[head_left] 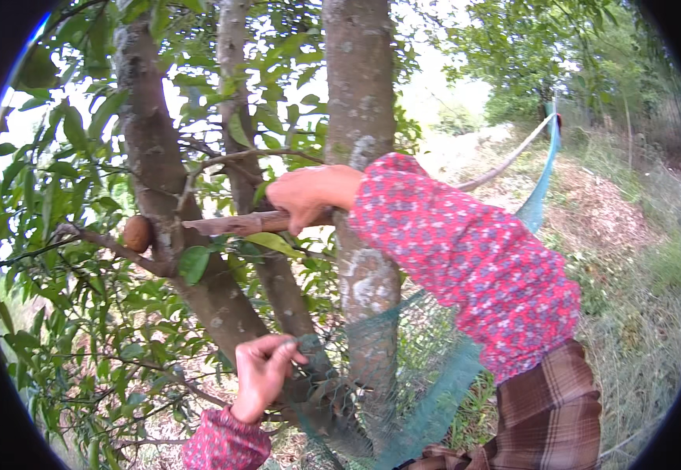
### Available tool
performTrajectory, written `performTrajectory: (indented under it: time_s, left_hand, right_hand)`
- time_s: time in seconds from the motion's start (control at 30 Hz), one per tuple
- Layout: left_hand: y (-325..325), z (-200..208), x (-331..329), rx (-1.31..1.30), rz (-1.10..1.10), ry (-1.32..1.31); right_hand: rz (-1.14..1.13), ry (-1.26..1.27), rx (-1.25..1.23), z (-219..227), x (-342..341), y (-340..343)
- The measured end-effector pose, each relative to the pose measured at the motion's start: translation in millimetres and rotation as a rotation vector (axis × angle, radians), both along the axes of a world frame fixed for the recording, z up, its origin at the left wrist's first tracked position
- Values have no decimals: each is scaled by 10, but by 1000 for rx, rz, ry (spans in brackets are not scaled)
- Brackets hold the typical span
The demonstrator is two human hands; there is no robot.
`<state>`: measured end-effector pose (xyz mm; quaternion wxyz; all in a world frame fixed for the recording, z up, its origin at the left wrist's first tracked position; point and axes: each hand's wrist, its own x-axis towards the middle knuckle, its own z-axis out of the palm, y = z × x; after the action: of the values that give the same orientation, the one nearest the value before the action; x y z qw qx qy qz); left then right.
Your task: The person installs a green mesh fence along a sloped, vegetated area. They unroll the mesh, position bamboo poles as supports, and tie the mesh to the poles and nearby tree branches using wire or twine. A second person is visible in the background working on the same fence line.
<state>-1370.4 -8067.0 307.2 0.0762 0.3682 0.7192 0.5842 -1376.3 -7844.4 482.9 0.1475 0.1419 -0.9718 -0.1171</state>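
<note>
Right hand (303, 197): my fingers grip a wooden pole (227, 225). Left hand (259, 376): curled beside green netting (434, 399) (can't tell if gripping).

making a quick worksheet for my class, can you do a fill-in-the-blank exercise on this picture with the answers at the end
1. The wooden pole is gripped by the person's ____ hand.
2. The colour of the net is ____.
3. In the picture, the round brown object is to the ____ of the net.
4. The left hand is ____ in the picture than the right hand.

Missing words: right; green; left; lower
</note>
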Motion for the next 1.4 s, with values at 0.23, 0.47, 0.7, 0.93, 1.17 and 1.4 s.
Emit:
performTrajectory:
  time_s: [0.23, 0.47, 0.7, 0.93, 1.17, 1.4]
  left_hand:
    - [395, 255, -87, 125, -62, 58]
    - [1168, 17, 269, 128, -360, 51]
    - [1451, -230, 730, -16, -246, 663]
    - [2312, -904, 991, -198, -245, 383]
    - [3492, -1692, 851, -308, -59, 333]
    - [4334, -2581, 241, -335, 35, 349]
  right_hand:
    - [119, 453, -120, -439, 5, 6]
    - [348, 785, -297, -826, 606, 1]
    - [362, 754, -549, -1738, 1921, 615]
    - [3, 550, -950, -3248, 3117, 1733]
    - [-635, -29, -1217, -4897, 4722, 2472]
    - [-1172, 44, -1263, -5488, 5877, 2826]
